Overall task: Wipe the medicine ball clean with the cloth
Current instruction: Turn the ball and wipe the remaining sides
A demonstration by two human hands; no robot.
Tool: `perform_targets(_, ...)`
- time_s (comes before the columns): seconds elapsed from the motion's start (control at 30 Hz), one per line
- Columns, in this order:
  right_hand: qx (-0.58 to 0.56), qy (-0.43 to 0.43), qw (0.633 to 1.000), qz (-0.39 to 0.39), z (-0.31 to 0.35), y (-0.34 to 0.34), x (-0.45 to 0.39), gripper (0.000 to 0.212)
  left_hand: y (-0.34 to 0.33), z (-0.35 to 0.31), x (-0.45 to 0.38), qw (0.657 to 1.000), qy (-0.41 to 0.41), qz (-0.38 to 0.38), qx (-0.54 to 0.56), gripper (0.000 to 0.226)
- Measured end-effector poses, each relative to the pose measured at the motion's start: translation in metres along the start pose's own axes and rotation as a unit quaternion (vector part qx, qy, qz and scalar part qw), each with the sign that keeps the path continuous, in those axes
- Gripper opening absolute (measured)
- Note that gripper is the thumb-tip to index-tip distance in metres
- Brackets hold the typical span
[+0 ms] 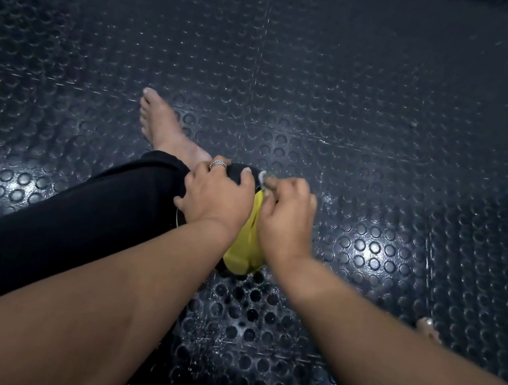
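A black and yellow medicine ball (246,249) sits on the floor between my hands, mostly hidden by them. My left hand (216,197), wearing a ring, lies over the ball's black top with fingers curved round it. My right hand (288,216) is on the ball's right side, fingers curled on a small pale cloth (263,181). Only a scrap of the cloth shows past the fingertips, at the ball's far upper edge.
My left leg in black trousers (81,218) stretches beside the ball, bare foot (161,122) ahead of it. Toes of my other foot (428,328) show at the right. A dark rubber floor with round studs (381,144) lies all around.
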State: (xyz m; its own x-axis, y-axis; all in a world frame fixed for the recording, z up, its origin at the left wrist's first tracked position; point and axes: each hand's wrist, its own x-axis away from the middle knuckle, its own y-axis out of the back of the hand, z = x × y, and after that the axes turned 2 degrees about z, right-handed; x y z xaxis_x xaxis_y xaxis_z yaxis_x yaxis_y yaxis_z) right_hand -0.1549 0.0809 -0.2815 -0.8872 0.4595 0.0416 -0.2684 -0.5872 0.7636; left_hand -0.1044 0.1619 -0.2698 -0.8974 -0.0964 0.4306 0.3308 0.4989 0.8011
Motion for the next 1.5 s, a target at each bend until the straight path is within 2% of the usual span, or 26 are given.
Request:
perform_targets(0.13, -0.036, 0.128, 0.991, -0.013, -0.015, -0.001, 0.06, 0.027, 0.007, -0.006, -0.011, 0.999, 0.022, 0.034, 0.016, 0.054)
perform_targets(0.2, -0.018, 0.147, 0.988, 0.041, -0.035, 0.003, 0.08, 0.026, 0.013, -0.01, -0.013, 0.998, 0.023, 0.054, 0.026, 0.055)
perform_targets(0.23, -0.012, 0.118, 0.989, 0.084, -0.046, 0.006, 0.089, 0.025, 0.013, -0.01, -0.022, 0.998, 0.023, 0.057, 0.031, 0.055)
perform_targets(0.27, -0.022, 0.057, 0.991, 0.122, -0.057, 0.01, 0.099, 0.024, 0.017, -0.011, -0.028, 0.997, 0.021, 0.071, 0.031, 0.056)
perform_targets(0.3, -0.056, -0.053, 0.989, 0.129, -0.065, 0.014, 0.104, 0.022, 0.018, -0.009, -0.036, 0.995, 0.015, 0.093, 0.034, 0.059)
perform_targets(0.33, -0.1, -0.187, 0.973, 0.092, -0.072, 0.019, 0.102, 0.019, 0.021, -0.008, -0.043, 0.992, 0.022, 0.118, 0.048, 0.064)
perform_targets(0.37, -0.145, -0.3, 0.942, 0.034, -0.079, 0.022, 0.095, 0.018, 0.022, -0.005, -0.053, 0.989, 0.03, 0.136, 0.059, 0.069)
perform_targets(0.4, -0.19, -0.373, 0.908, -0.016, -0.082, 0.026, 0.083, 0.019, 0.024, -0.004, -0.056, 0.986, 0.032, 0.146, 0.073, 0.07)
perform_targets(0.43, -0.227, -0.405, 0.885, -0.041, -0.081, 0.028, 0.072, 0.019, 0.027, -0.001, -0.053, 0.981, 0.033, 0.162, 0.104, 0.07)
perform_targets(0.47, -0.254, -0.405, 0.877, -0.054, -0.075, 0.031, 0.06, 0.02, 0.029, 0.001, -0.047, 0.976, 0.033, 0.17, 0.131, 0.068)
perform_targets(0.53, -0.265, -0.344, 0.898, -0.078, -0.054, 0.029, 0.04, 0.019, 0.032, 0.005, -0.036, 0.97, 0.019, 0.181, 0.164, 0.067)
perform_targets(0.63, -0.197, -0.143, 0.967, -0.081, -0.004, 0.012, 0.037, 0.025, 0.023, 0.007, -0.038, 0.973, 0.023, 0.196, 0.121, 0.075)
perform_targets(0.7, -0.12, -0.026, 0.99, -0.069, 0.014, -0.003, 0.044, 0.031, 0.023, 0.0, -0.038, 0.977, 0.017, 0.208, 0.042, 0.075)
perform_targets(0.8, -0.021, 0.091, 0.995, -0.043, -0.008, -0.007, 0.047, 0.034, 0.024, -0.013, -0.036, 0.976, 0.023, 0.205, -0.064, 0.081)
perform_targets(0.87, 0.045, 0.168, 0.984, 0.024, -0.039, 0.004, 0.05, 0.034, 0.022, -0.022, -0.037, 0.971, 0.038, 0.214, -0.104, 0.086)
perform_targets(0.93, 0.089, 0.146, 0.979, 0.111, -0.068, 0.018, 0.061, 0.037, 0.028, -0.036, -0.026, 0.966, 0.035, 0.233, -0.109, 0.076)
perform_targets(1.0, 0.064, 0.007, 0.987, 0.149, -0.091, 0.034, 0.068, 0.037, 0.033, -0.034, -0.039, 0.965, -0.007, 0.237, -0.108, 0.065)
perform_targets(1.1, -0.046, -0.208, 0.976, 0.044, -0.102, 0.047, 0.065, 0.031, 0.042, -0.022, -0.056, 0.958, 0.047, 0.247, -0.138, 0.088)
perform_targets(1.13, -0.082, -0.261, 0.962, 0.018, -0.102, 0.048, 0.062, 0.027, 0.043, -0.021, -0.052, 0.951, 0.045, 0.261, -0.158, 0.084)
perform_targets(1.2, -0.152, -0.335, 0.93, 0.021, -0.094, 0.046, 0.052, 0.024, 0.039, -0.018, -0.04, 0.954, 0.064, 0.255, -0.145, 0.065)
perform_targets(1.27, -0.199, -0.34, 0.918, 0.038, -0.078, 0.04, 0.043, 0.028, 0.036, -0.017, -0.019, 0.979, 0.032, 0.183, -0.082, 0.049)
perform_targets(1.3, -0.204, -0.324, 0.922, 0.051, -0.068, 0.035, 0.039, 0.03, 0.027, -0.007, -0.018, 0.989, -0.018, 0.136, -0.049, 0.044)
perform_targets(1.37, -0.193, -0.292, 0.934, 0.067, -0.053, 0.026, 0.031, 0.033, 0.019, 0.003, 0.001, 0.993, -0.079, 0.082, 0.009, 0.043)
perform_targets(1.43, -0.168, -0.273, 0.944, 0.075, -0.045, 0.025, 0.028, 0.034, 0.01, 0.009, 0.02, 0.991, -0.112, 0.076, 0.003, 0.044)
perform_targets(1.5, -0.135, -0.249, 0.955, 0.084, -0.046, 0.025, 0.028, 0.033, 0.004, 0.012, 0.033, 0.986, -0.147, 0.06, -0.053, 0.05)
